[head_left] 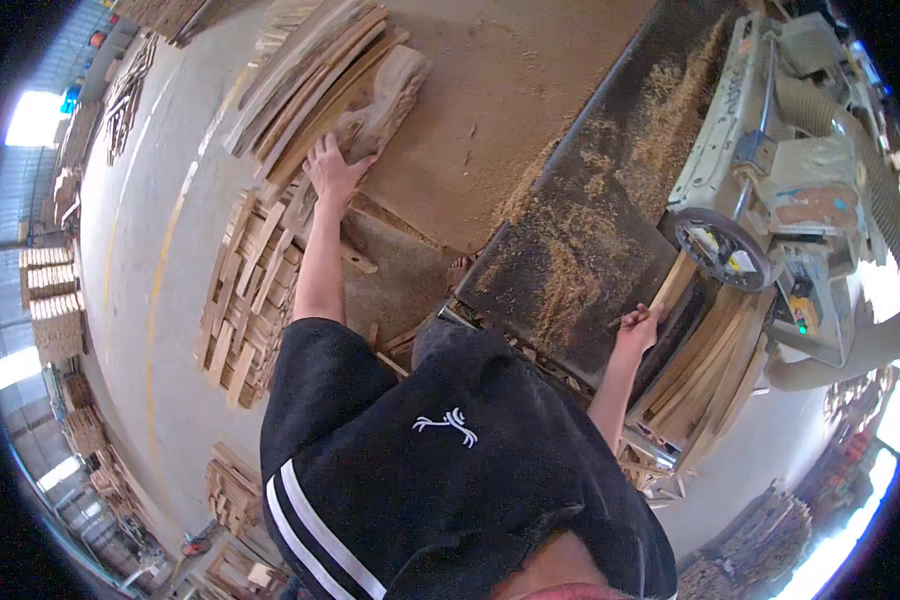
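Observation:
My left hand [336, 172] reaches out to the upper left with its fingers spread. It rests at the near end of a stack of rough-edged wooden boards [315, 115]. My right hand [638, 328] is over the machine's dark metal table [530, 270]. Its fingers are curled around the near end of a narrow wooden strip [676, 283], whose far end runs in beside the handwheel of a pale woodworking machine [770, 170]. Where the strip goes under the machine is hidden. Right beside this hand lies a pile of long wooden strips [710, 375].
Sawdust [570, 290] covers much of the machine table. Below the boards, to my left, stands a stack of short wooden pieces [245, 290]. A ribbed hose [850, 140] hangs at the machine's right. More stacked timber [55, 310] lines the far left wall.

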### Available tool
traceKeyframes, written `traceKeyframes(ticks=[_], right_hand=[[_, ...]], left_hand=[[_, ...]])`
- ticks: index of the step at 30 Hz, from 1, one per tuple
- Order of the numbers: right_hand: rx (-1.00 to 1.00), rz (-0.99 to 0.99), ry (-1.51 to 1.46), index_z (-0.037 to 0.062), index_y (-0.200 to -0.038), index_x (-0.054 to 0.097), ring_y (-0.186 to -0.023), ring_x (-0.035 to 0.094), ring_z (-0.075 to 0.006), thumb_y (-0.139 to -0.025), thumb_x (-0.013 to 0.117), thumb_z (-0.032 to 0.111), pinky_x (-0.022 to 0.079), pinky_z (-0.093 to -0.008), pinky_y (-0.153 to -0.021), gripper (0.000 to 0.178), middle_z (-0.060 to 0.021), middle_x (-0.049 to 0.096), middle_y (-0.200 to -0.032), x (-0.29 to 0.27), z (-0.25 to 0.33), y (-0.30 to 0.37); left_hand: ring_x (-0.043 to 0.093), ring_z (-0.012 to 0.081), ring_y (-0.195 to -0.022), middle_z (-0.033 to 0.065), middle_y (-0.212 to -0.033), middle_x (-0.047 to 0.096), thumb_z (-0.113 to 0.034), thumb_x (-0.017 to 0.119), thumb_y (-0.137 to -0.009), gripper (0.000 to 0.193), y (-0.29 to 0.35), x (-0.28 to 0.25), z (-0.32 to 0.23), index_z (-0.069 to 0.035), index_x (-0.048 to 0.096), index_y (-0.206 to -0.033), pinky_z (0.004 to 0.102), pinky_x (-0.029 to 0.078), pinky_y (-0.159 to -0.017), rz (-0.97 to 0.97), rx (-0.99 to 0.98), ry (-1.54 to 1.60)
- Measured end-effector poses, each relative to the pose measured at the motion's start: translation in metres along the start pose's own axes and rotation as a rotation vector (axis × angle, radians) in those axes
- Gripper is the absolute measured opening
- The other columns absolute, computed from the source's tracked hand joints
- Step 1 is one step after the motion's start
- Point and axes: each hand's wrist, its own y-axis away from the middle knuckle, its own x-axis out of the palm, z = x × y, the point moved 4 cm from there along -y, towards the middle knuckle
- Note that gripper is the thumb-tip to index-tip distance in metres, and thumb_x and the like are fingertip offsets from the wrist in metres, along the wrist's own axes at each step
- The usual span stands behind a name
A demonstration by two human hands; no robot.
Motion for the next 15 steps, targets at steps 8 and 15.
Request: traceKeyframes(ticks=[8,15], right_hand=[[-0.046,0.318,0.364,-0.0010,-0.116,0.069,-0.088,0.068,-0.0196,-0.105,0.065,0.035,0.058,-0.0346,-0.075,0.038,-0.0089,0.070,-0.097,0.040,0.031,0.019],[-0.097,0.664,0.705,0.0055,-0.110,0.075,-0.081,0.070,-0.0132,-0.104,0.064,0.032,0.056,-0.0307,-0.069,0.029,-0.0038,0.075,-0.094,0.049,-0.051,0.145]], left_hand=[[0.055,0.0412,-0.129,0.0259,-0.133,0.059,-0.071,0.089,-0.060,0.116,0.045,0.017,0.018,0.001,0.054,-0.145,0.0511,0.047,-0.108,-0.040,0.066,0.293],[0.054,0.0112,-0.063,-0.0038,-0.075,0.058,-0.055,0.078,-0.090,0.051,0.123,0.055,0.105,-0.006,0.073,-0.104,0.0305,0.044,-0.061,0.631,-0.368,0.846]])
